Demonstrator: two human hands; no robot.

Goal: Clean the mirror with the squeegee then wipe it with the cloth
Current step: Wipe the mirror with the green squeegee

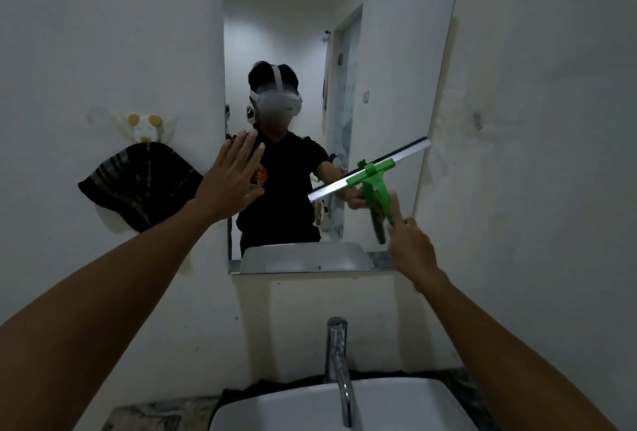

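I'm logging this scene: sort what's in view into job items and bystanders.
For the job: mirror, green squeegee in the right hand, dark cloth hanging on the wall, left hand raised open.

Just there: tap, basin, wall hook.

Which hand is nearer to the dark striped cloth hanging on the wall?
Left. The left hand is flat at the mirror's left edge, just right of the dark striped cloth. The right hand grips the green squeegee across the mirror.

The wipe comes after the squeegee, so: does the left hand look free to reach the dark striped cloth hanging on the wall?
Probably yes. The left hand is open and empty, and the dark striped cloth hangs just to its left with nothing between them.
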